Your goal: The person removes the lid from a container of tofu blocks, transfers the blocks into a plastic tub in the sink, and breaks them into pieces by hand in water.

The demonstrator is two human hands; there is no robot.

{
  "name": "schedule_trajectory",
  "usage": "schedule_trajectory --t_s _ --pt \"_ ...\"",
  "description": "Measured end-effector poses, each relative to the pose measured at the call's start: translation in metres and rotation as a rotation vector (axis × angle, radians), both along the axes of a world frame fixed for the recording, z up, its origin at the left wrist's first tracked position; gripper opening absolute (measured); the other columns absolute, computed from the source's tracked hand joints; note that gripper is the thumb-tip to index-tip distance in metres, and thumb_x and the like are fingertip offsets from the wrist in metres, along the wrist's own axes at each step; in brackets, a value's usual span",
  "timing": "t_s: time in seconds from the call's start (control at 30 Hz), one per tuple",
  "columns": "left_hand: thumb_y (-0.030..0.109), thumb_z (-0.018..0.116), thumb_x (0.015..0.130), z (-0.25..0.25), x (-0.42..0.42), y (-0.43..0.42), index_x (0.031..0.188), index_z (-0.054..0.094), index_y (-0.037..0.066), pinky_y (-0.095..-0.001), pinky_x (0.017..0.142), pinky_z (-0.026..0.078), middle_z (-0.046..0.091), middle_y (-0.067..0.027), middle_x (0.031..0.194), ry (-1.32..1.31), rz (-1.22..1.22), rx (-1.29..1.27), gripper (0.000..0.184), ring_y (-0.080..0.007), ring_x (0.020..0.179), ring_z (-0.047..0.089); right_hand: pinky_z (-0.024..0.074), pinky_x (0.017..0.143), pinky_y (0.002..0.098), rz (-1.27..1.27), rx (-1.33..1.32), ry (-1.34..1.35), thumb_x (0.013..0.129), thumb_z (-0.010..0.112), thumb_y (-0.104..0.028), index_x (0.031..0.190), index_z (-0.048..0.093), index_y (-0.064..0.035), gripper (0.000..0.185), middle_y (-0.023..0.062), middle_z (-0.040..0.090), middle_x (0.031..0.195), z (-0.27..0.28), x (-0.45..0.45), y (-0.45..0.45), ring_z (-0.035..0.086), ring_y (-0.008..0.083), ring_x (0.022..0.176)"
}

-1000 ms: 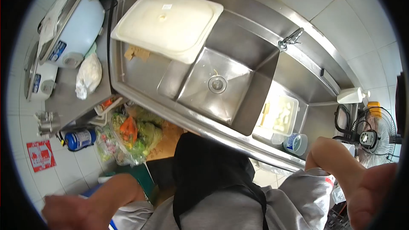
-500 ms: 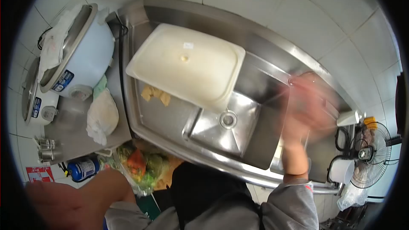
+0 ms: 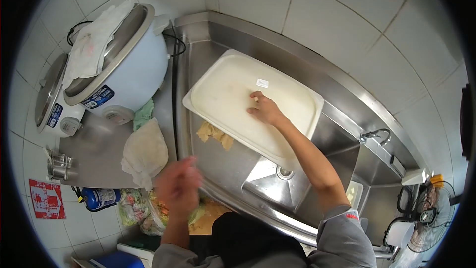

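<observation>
A large white plastic lid or shallow tray [image 3: 223,87] lies slanted across the steel sink unit, partly over the basin. My right hand [image 3: 266,109] reaches to its middle, thumb and fingers closed around a small pale piece [image 3: 256,99]. Whether that piece is loose or part of the plastic, I cannot tell. A white sticker [image 3: 262,83] sits just beyond my fingertips. My left hand [image 3: 181,183] hangs in front of the counter edge, smeared by motion, near a white cloth bundle [image 3: 145,149]. Its fingers are too blurred to read.
A crumpled tan cloth or paper [image 3: 214,135] lies beside the plastic. Two rice cookers [image 3: 134,64] stand left. A faucet [image 3: 375,135] and a fan [image 3: 430,213] are at right. Bagged vegetables [image 3: 136,206] and a blue extinguisher [image 3: 100,197] sit below the counter.
My right hand has come from the right side of the sink onto the middle of the white plastic. My left hand has risen from the lower left. The view has shifted too.
</observation>
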State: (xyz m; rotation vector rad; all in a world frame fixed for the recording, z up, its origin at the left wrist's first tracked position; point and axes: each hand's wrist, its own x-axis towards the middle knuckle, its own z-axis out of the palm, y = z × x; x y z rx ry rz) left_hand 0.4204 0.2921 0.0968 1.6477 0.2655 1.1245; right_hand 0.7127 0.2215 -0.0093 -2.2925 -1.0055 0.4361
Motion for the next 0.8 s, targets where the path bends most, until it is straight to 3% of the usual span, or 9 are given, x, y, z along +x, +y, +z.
schedule_trajectory --t_s 0.07,0.13,0.2,0.27,0.5,0.63,0.67,0.7,0.8 --pt "0.004 0.052 0.083 -0.018 0.014 -0.004 0.108 0.056 0.005 -0.0199 0.051 0.043 0.058 -0.0051 0.077 0.376 -0.102 0.005 0.026 -0.0127 0.054 0.054 0.0436 0.079 0.0357 0.015 0.076 0.029 0.074 0.065 -0.030 0.114 0.042 -0.0062 0.053 0.0197 0.058 0.095 0.021 -0.002 -0.003 0.057 0.0285 0.088" --pt "0.004 0.055 0.081 -0.019 0.042 -0.002 0.112 0.054 0.004 -0.0274 0.067 0.048 0.057 -0.0135 0.097 0.522 -0.156 0.164 0.032 -0.0207 0.084 0.058 0.0444 0.073 0.0337 0.022 0.109 0.089 0.075 0.065 -0.035 0.116 0.042 -0.0042 0.056 0.0197 0.058 0.087 0.065 -0.002 -0.009 0.059 0.0255 0.078" --pt "-0.001 0.056 0.074 -0.017 0.085 0.012 0.122 0.048 0.013 -0.0353 0.081 0.043 0.042 -0.0147 0.123 0.405 -0.074 0.654 0.050 -0.0343 0.106 0.047 0.0442 0.071 0.0328 0.063 0.119 0.071 0.077 0.062 -0.039 0.116 0.043 -0.0029 0.057 0.0181 0.058 0.084 0.087 0.029 -0.004 0.058 0.0237 0.074" --pt "-0.003 0.055 0.071 -0.006 0.132 0.022 0.127 0.043 0.015 -0.0462 0.095 0.030 0.027 -0.0129 0.135 0.459 0.079 0.941 0.060 -0.0378 0.118 0.035 0.0434 0.072 0.0327 0.121 0.079 0.062 0.080 0.057 -0.042 0.116 0.045 -0.0025 0.055 0.0157 0.058 0.086 0.103 0.059 -0.001 0.056 0.0220 0.077" --pt "0.008 0.049 0.077 -0.021 0.269 0.073 0.096 0.060 0.014 -0.0407 0.091 0.031 0.059 -0.0040 0.099 0.290 0.146 1.147 0.022 -0.0228 0.106 0.048 0.0424 0.080 0.0338 0.061 0.218 -0.049 0.087 0.047 -0.035 0.111 0.054 -0.0044 0.039 0.0149 0.055 0.109 0.135 0.080 -0.035 0.052 0.0257 0.097" --pt "0.014 0.048 0.079 -0.049 0.317 0.104 0.096 0.060 0.014 -0.0399 0.080 0.041 0.059 -0.0045 0.100 0.491 0.330 1.270 0.021 -0.0210 0.094 0.056 0.0433 0.076 0.0317 -0.255 0.460 -0.128 0.088 0.046 -0.034 0.108 0.057 -0.0063 0.036 0.0127 0.056 0.107 0.157 0.040 -0.144 0.054 0.0226 0.093" --pt "0.010 0.045 0.077 -0.060 0.330 0.119 0.097 0.060 0.012 -0.0377 0.076 0.044 0.060 -0.0058 0.097 0.411 0.137 1.094 0.025 -0.0253 0.090 0.057 0.0436 0.075 0.0311 -0.378 0.491 -0.091 0.088 0.046 -0.034 0.107 0.058 -0.0067 0.035 0.0122 0.056 0.106 0.154 0.024 -0.182 0.054 0.0217 0.091" --pt "0.006 0.044 0.077 -0.057 0.333 0.117 0.098 0.060 0.012 -0.0365 0.074 0.047 0.060 -0.0096 0.099 0.330 0.199 1.187 0.027 -0.0290 0.089 0.058 0.0403 0.077 0.0257 -0.545 0.391 -0.109 0.089 0.047 -0.027 0.107 0.056 -0.0028 0.031 0.0059 0.059 0.101 0.147 0.007 -0.223 0.051 0.0109 0.087" --pt "-0.002 0.043 0.078 -0.060 0.334 0.108 0.116 0.051 0.011 -0.0396 0.088 0.042 0.049 -0.0149 0.120 0.431 0.159 1.112 0.041 -0.0312 0.111 0.046 0.0417 0.073 0.0229 -0.798 0.453 -0.020 0.088 0.050 -0.024 0.104 0.058 -0.0036 0.027 0.0036 0.061 0.095 0.090 -0.035 -0.356 0.051 0.0080 0.087"
